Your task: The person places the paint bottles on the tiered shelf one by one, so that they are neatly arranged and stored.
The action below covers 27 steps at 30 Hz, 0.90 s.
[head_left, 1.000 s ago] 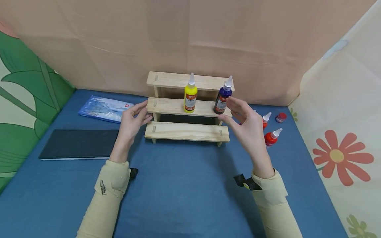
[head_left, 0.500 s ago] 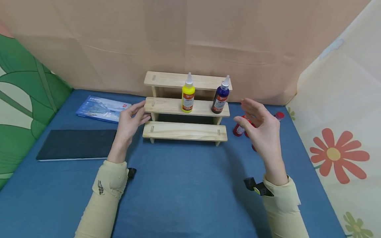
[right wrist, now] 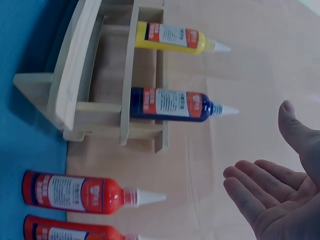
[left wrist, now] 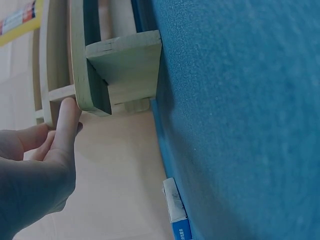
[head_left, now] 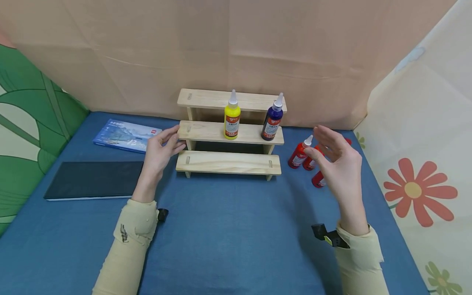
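Observation:
A three-tier wooden display stand is at the middle of the table. My left hand holds the left end of its middle tier, thumb and fingers at the board end in the left wrist view. On that tier stand a yellow paint bottle and, near the right end, a dark blue paint bottle, both with pale pointed nozzles. My right hand is raised with fingers spread from the thumb, holding nothing. Close beside it stand several red paint bottles, partly hidden behind the hand in the head view.
Left of the stand lie a blue picture-covered booklet and a dark flat notebook. A beige cloth backdrop rises behind the table. On the right is a flower-print panel.
My right hand has moved away from the dark blue bottle, rightward to beside the red bottles. The dark blue bottle stays on the middle tier. My left hand keeps its place at the stand.

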Each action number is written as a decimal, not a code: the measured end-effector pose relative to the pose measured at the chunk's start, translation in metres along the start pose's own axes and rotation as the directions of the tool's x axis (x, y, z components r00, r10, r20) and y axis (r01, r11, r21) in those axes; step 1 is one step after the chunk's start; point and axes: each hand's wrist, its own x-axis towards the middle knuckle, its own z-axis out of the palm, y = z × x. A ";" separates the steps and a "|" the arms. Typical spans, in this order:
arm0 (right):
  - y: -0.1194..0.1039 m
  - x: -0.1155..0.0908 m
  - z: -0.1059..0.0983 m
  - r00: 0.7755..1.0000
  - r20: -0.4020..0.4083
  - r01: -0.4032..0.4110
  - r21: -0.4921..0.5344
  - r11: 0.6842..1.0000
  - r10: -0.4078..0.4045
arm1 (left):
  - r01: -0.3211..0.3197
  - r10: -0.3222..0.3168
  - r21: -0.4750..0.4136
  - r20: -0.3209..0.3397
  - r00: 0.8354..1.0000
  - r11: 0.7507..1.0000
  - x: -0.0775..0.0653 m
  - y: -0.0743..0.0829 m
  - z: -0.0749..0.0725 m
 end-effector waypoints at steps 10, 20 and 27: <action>0.014 -0.006 -0.013 0.998 -0.027 -0.065 -0.008 0.998 0.065 | -0.005 0.005 0.002 -0.002 1.000 1.000 0.000 0.000 0.000; 0.027 -0.010 -0.018 0.994 -0.034 -0.106 -0.027 0.994 0.105 | 0.002 -0.002 0.007 -0.002 1.000 1.000 -0.001 -0.001 0.000; 0.036 -0.013 -0.022 0.991 -0.046 -0.125 -0.059 0.990 0.122 | -0.009 0.009 0.005 -0.005 1.000 1.000 0.000 -0.001 0.000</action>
